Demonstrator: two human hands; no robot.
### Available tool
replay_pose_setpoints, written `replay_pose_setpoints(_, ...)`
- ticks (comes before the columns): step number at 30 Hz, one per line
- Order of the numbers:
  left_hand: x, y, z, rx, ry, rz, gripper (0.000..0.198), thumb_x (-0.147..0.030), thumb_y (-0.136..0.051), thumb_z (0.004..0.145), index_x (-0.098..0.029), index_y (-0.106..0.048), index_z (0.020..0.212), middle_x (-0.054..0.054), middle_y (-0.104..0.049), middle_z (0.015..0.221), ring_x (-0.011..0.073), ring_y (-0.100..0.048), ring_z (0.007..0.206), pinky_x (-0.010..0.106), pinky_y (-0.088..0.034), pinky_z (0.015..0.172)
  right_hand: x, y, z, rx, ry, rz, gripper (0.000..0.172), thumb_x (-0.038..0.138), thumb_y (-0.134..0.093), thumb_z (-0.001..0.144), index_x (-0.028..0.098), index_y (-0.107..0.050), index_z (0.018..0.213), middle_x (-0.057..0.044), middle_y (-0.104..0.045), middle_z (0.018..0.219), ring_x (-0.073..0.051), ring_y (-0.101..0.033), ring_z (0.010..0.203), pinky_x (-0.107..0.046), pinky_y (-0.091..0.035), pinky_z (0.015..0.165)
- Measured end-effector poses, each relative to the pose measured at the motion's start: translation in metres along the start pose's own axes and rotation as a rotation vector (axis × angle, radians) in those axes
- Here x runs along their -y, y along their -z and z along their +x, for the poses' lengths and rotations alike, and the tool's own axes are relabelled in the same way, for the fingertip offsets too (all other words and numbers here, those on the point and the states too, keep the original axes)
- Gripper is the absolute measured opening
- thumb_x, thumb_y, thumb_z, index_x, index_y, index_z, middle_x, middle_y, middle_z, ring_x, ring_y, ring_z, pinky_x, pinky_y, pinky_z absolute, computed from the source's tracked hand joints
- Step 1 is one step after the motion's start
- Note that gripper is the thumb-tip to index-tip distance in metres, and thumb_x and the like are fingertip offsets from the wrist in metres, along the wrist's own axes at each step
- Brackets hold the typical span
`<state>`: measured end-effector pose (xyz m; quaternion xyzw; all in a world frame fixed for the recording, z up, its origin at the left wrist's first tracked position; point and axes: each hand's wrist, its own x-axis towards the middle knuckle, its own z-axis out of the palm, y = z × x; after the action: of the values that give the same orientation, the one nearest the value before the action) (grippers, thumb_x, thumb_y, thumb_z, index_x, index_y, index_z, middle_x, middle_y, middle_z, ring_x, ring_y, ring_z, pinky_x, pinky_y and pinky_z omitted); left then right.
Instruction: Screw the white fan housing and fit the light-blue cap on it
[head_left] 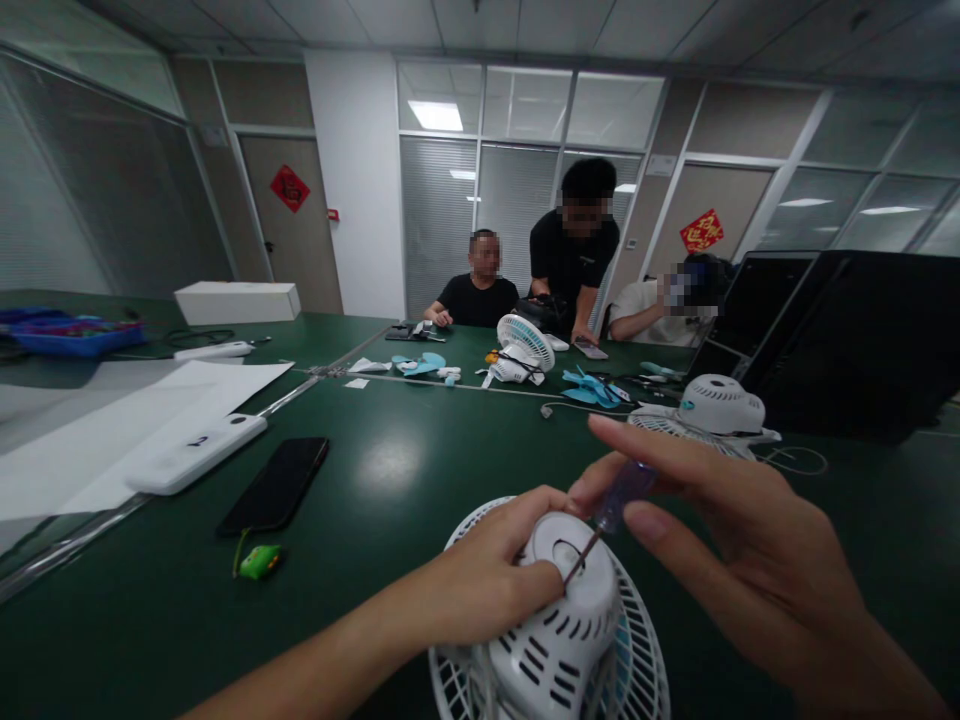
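Observation:
A small white electric fan (551, 650) lies grille-down on the green table before me, its motor housing upward. My left hand (487, 580) is wrapped round the top of the housing, its thumb beside the screwdriver's tip. In my right hand (720, 540) a screwdriver (625, 494) with a translucent purple handle is gripped between thumb and fingers, the index finger stretched out above. The thin shaft slants down to the housing's top face. The exact spot where the tip meets the plastic is partly hidden by my left thumb.
A black phone (276, 485) with a green charm (260, 562) lies left, beside a white power strip (199, 452) and paper sheets (187, 395). Beyond are another fan (724, 405), blue fan blades (589, 387), a far fan (525, 345) and dark monitors (847, 340). Several people are across the table.

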<state>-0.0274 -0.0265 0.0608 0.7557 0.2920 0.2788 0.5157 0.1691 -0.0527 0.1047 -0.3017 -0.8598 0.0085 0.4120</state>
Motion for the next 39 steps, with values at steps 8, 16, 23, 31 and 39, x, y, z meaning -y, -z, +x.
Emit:
replay_pose_setpoints(8,-0.002,-0.001,-0.001,0.007,0.073,-0.028,0.049,-0.022,-0.05,0.064,-0.02,-0.055,0.113,0.002,-0.057,0.095,0.0207,-0.054,0.086,0.033,-0.046,0.078,0.003,-0.005,0.005,-0.369,-0.103,0.252,0.035,0.023,-0.072,0.084,0.035,-0.064,0.116,0.002,-0.07,0.092,-0.014,-0.07,0.069,-0.025,-0.062,0.062)
replay_pose_setpoints(16,-0.002,0.0,0.0,0.033,0.098,-0.055,0.047,-0.021,-0.051,0.067,-0.021,-0.052,0.114,0.003,-0.06,0.101,0.0211,-0.056,0.09,0.033,-0.046,0.081,-0.025,0.013,0.017,-0.522,-0.321,0.39,0.033,0.033,-0.074,0.082,0.029,-0.055,0.109,0.005,-0.064,0.068,-0.015,-0.066,0.052,-0.026,-0.058,0.049)
replay_pose_setpoints(23,-0.003,-0.001,0.001,0.024,0.109,-0.042,0.05,-0.018,-0.049,0.063,-0.02,-0.052,0.113,0.002,-0.059,0.096,0.0208,-0.055,0.087,0.033,-0.047,0.079,-0.068,0.005,-0.022,0.152,-0.615,-0.166,0.026,0.04,-0.058,0.089,0.023,-0.056,0.109,0.001,-0.063,0.071,-0.016,-0.063,0.061,-0.029,-0.047,0.055)
replay_pose_setpoints(31,0.001,-0.001,0.001,0.024,0.065,-0.005,0.05,-0.021,-0.047,0.065,-0.021,-0.052,0.114,0.002,-0.059,0.096,0.0207,-0.055,0.087,0.032,-0.046,0.077,-0.087,-0.025,-0.096,0.559,-0.845,-0.517,0.029,0.035,-0.052,0.09,0.024,-0.065,0.113,-0.006,-0.072,0.088,-0.025,-0.068,0.082,-0.035,-0.047,0.068)
replay_pose_setpoints(39,0.002,-0.001,0.001,0.032,0.074,-0.014,0.049,-0.019,-0.047,0.064,-0.021,-0.052,0.113,0.002,-0.059,0.093,0.0196,-0.055,0.085,0.031,-0.046,0.076,-0.093,0.007,-0.129,0.321,-0.885,-0.477,0.056,0.06,-0.038,0.091,0.024,-0.065,0.125,-0.009,-0.071,0.104,-0.027,-0.067,0.097,-0.044,-0.054,0.085)
